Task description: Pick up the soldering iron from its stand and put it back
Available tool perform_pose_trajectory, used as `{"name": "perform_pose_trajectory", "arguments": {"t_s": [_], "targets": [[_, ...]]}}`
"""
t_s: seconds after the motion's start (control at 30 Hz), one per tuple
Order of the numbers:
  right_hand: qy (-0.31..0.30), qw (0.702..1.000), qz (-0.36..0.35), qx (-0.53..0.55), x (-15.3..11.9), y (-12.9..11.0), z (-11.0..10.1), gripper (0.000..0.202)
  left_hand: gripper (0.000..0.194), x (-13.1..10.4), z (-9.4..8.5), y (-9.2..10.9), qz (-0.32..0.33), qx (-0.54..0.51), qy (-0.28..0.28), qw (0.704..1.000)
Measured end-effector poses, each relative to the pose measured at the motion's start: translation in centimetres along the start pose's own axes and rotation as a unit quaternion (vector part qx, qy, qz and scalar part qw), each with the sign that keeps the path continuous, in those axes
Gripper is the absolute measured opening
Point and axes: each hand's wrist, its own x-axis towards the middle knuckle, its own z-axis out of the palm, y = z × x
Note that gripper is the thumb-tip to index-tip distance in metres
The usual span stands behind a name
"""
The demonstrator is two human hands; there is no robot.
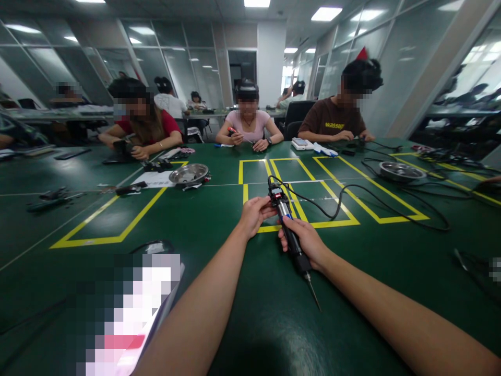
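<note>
Gripping the electric screwdriver (296, 249) around its body with the right hand (307, 236), I have it over the bench (282, 326), bit (314, 294) toward the camera. The left hand (255, 213) touches its cord end; whether it pinches, I cannot tell. I'd want the cord (332, 217) slack and the tip clear of the right forearm (371, 297).
</note>
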Motion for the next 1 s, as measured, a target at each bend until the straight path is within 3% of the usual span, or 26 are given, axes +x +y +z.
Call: {"name": "perform_pose_trajectory", "arguments": {"t_s": [0.47,1.0], "targets": [[-0.001,1.000,-0.015,0.017,-0.02,0.01,-0.27,0.029,0.025,-0.09,0.24,-0.07,-0.009,-0.023,-0.032,0.999],[-0.016,0.999,-0.023,0.026,0.16,0.28,-0.58,0.029,0.020,0.26,-0.17,-0.23,-0.021,-0.066,-0.024,0.997]]}}
